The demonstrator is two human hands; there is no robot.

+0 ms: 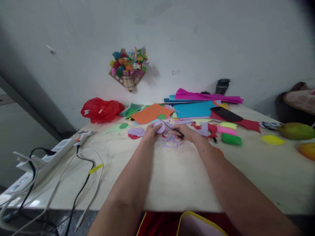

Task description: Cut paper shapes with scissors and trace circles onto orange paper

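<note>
Pinched in my left hand point(150, 131) is a round piece of light purple paper point(159, 127). My right hand point(185, 132) is closed around the black handles of the scissors point(177, 132), whose blades point up and left at the purple paper's edge. Beneath and between the hands lie light purple paper scraps point(170, 143). To the left of my left hand, more purple paper circles point(136, 131) rest over a red piece. A green circle point(161, 116) is just beyond the scissors' tips, on orange paper point(152, 113).
A red plastic bag point(100, 110) sits at the back left. Power strips point(52, 157) and cables cover the left side. Blue sheets point(193, 109), a black phone point(226, 114), a green packet point(231, 139) and a green fruit point(296, 130) lie to the right.
</note>
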